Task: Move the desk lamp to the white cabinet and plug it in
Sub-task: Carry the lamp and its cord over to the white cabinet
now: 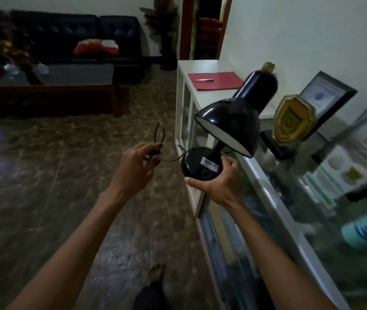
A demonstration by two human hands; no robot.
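A black desk lamp (234,117) hangs in the air in front of the white cabinet (202,66), tilted, its shade facing down and left. My right hand (218,182) grips its round base from below; a white label shows on the base. My left hand (133,166) holds the lamp's thin black cord (159,139), which loops up above the fingers and runs across to the base. The plug itself I cannot make out.
On the cabinet top lie a red folder (214,80) with a pen, a gold shield plaque (294,119) and a framed picture (325,97). A glass display case (289,220) runs along the right. A dark sofa (66,34) and a low table (44,90) stand at the back left.
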